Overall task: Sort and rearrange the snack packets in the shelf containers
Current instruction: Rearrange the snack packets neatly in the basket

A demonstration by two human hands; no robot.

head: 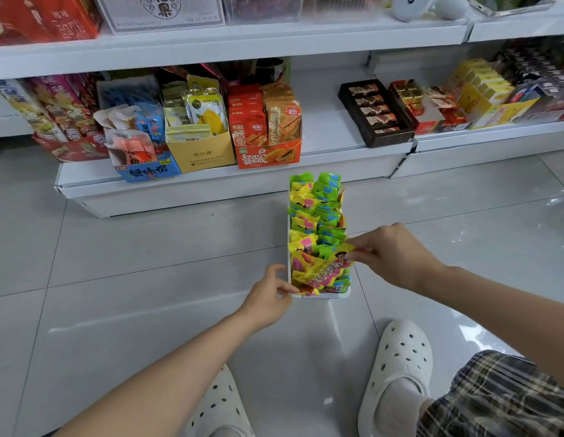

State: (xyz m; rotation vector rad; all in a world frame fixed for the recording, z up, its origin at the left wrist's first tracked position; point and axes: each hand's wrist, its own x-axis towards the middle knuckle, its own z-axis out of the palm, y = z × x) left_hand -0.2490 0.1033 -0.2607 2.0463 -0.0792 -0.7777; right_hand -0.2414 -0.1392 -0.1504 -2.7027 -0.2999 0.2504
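A long narrow white container (332, 295) stands on the tiled floor in front of the shelf, packed with two rows of small snack packets: yellow-pink ones (301, 222) on the left, green-blue ones (329, 216) on the right. My right hand (391, 257) pinches a yellow-pink packet (331, 266) that lies tilted across the container's near end. My left hand (269, 294) grips the container's near left corner, thumb and fingers curled on its rim.
The low white shelf (211, 181) behind holds display boxes: blue (145, 171), yellow (201, 152), orange (268, 152), and dark chocolate trays (375, 111) at right, with a gap between the orange box and the trays. My white clogs (397, 367) stand close below the container.
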